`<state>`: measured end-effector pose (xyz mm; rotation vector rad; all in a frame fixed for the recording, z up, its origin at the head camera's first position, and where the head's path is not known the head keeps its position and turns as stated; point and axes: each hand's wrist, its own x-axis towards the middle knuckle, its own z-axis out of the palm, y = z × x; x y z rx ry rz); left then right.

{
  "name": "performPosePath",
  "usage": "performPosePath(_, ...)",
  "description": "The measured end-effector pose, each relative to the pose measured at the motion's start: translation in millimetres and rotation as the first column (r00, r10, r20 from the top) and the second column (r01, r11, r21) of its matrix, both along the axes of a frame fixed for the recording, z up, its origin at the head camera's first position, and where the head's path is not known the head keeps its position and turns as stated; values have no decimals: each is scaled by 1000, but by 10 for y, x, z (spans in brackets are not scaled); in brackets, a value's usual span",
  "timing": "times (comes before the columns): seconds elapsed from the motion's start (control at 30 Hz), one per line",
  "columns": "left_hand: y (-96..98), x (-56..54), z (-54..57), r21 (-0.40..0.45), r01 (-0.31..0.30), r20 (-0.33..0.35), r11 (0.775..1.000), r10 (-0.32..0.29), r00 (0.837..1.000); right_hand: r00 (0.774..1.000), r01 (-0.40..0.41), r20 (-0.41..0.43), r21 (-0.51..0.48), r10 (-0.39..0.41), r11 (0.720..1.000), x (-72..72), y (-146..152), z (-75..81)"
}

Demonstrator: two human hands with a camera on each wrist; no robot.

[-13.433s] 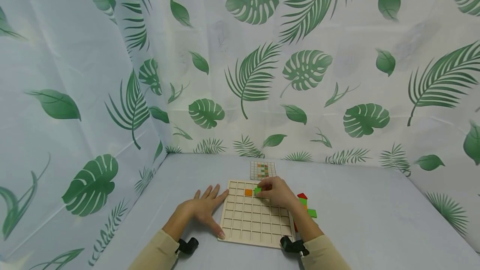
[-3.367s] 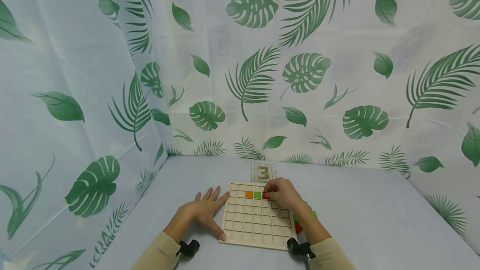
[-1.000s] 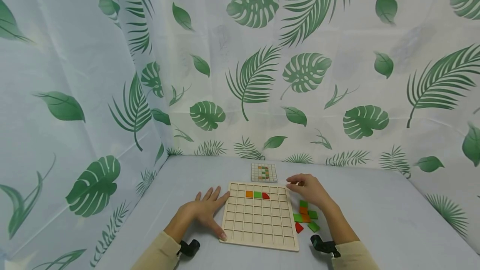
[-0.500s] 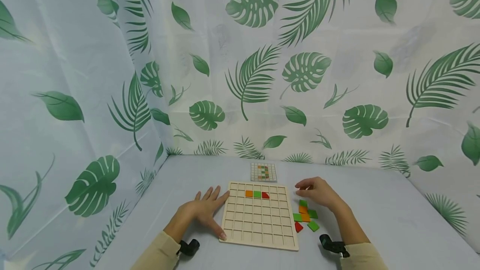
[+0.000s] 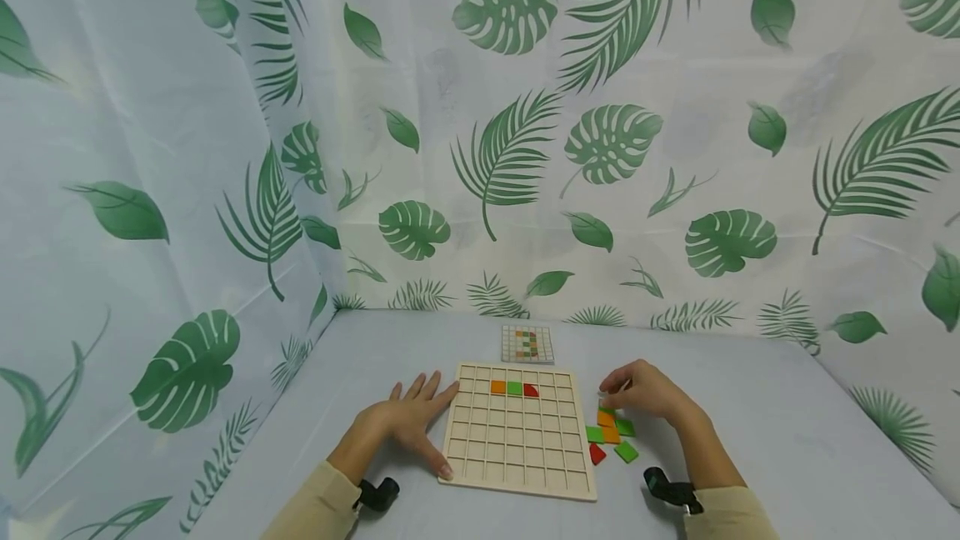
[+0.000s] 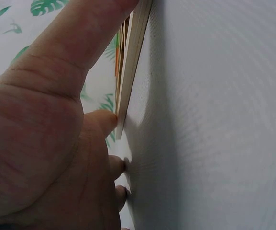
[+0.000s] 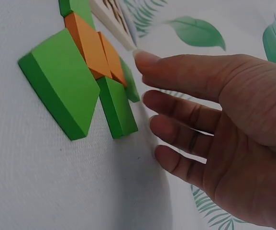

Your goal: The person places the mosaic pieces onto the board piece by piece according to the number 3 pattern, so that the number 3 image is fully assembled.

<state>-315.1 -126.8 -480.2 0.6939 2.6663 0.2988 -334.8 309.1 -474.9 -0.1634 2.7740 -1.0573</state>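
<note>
A wooden grid board [image 5: 517,448] lies on the table. In one of its upper rows sit an orange tile [image 5: 498,387], a green tile [image 5: 514,388] and a red tile [image 5: 531,390] with a rounded side. My left hand [image 5: 408,419], fingers spread, rests at the board's left edge, thumb at its lower corner. Right of the board, my right hand [image 5: 643,390] hovers by a loose green tile [image 5: 606,409]. In the right wrist view its bent fingers [image 7: 176,127] hold nothing, and the thumb tip is close to the far green tile [image 7: 130,81]; contact cannot be told.
Other loose tiles lie along the board's right side: two orange ones [image 5: 611,436], several green ones [image 5: 626,452] and a red one [image 5: 597,454]. Behind the board lies a small card [image 5: 527,344] with a coloured grid pattern. A leaf-print curtain [image 5: 525,148] encloses the table.
Earlier my right hand placed the green tile, then the red tile, on the board. It has since let go and moved right, then down to the loose tiles. My left hand stays put.
</note>
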Motion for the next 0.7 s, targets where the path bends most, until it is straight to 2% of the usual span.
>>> performPosePath(0.7,7,7,3,4,-11,1,1000,11,1000,1000,-26,-1,18,26,999,33,-20,-8)
